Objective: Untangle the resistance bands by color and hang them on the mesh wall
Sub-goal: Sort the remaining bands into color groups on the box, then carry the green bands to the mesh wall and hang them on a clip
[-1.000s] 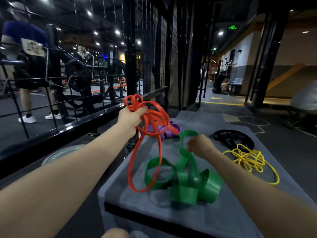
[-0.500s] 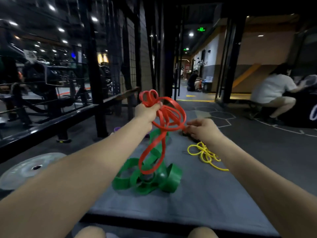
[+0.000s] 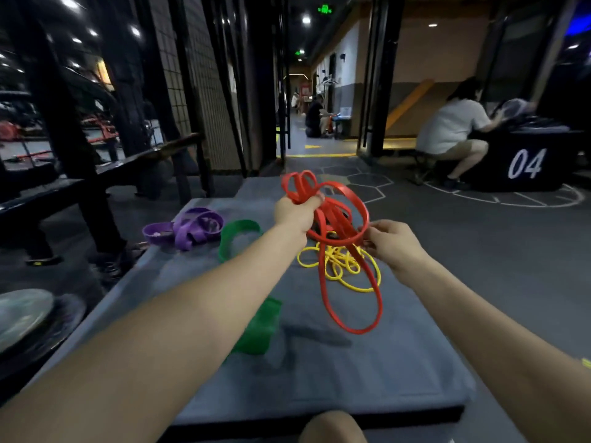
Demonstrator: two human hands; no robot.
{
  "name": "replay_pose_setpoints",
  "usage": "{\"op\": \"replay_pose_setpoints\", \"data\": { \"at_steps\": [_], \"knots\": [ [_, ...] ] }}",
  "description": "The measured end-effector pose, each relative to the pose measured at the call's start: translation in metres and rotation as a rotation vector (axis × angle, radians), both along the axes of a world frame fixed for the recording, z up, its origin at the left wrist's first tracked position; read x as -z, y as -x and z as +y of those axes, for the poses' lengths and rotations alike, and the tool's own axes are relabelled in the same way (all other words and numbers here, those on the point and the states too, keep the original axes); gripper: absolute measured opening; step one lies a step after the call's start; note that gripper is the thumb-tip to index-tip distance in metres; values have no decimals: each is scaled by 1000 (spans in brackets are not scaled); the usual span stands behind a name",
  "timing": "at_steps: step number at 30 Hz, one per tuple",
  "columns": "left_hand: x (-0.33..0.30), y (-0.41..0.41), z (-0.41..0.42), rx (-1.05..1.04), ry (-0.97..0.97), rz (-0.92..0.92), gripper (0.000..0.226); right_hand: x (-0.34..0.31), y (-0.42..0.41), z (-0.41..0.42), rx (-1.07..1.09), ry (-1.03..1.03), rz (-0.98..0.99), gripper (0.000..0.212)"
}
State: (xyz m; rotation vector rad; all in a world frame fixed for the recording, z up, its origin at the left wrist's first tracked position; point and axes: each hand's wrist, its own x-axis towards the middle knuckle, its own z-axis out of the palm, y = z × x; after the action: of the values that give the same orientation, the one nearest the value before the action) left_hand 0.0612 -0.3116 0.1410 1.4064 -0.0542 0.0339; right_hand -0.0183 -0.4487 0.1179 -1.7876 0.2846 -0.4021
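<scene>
Head view: left hand [image 3: 295, 212] fist clamped on red band [image 3: 339, 219] bundle; right hand [image 3: 388, 243] fingers pinch one loop beside it. Risk: sideways pull tightens knot; hanging loop snags yellow band [image 3: 339, 266] below fingers.

A grey padded surface [image 3: 319, 372] fills the foreground. At left, a round metal weight plate [image 3: 22, 314] lies on the dark floor beside a black rack frame [image 3: 64, 123]. At right, a person in a white shirt [image 3: 451, 126] crouches by a black box marked "04" [image 3: 524, 164]. Down the corridor another person [image 3: 315, 118] crouches under green exit signs [image 3: 324, 9].
</scene>
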Motion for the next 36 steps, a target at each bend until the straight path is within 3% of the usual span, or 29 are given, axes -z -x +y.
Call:
{"op": "replay_pose_setpoints", "data": {
  "at_steps": [4, 8, 10, 12, 15, 18, 21, 23, 29, 36],
  "knots": [
    [41, 12, -26, 54, -60, 49, 10, 37, -4, -18, 77, 70, 96, 30],
    [105, 33, -33, 335, -359, 226, 36, 88, 5, -41, 151, 177, 307, 20],
    [129, 40, -30, 420, -649, 291, 67, 107, 9, -49, 172, 184, 353, 20],
    [144, 45, -24, 391, -963, 186, 89, 118, 12, -52, 195, 241, 379, 31],
    [151, 52, -13, 323, -1223, -83, 77, 128, 15, -45, 131, 354, 326, 38],
    [159, 54, 2, 271, -1377, -213, 67, 137, 19, -36, -48, 569, 277, 39],
    [170, 55, 16, 445, -1411, -186, 64, 152, 27, -33, -201, 818, 370, 49],
    [172, 57, 20, 519, -1432, -161, 63, 155, 32, -32, -218, 863, 388, 48],
    [137, 58, 27, 373, -1277, -227, 56, 115, 35, -22, -125, 836, 285, 36],
    [98, 78, 81, 201, -1176, -357, 32, 71, 36, 35, -170, 828, 185, 30]
  ]
}}
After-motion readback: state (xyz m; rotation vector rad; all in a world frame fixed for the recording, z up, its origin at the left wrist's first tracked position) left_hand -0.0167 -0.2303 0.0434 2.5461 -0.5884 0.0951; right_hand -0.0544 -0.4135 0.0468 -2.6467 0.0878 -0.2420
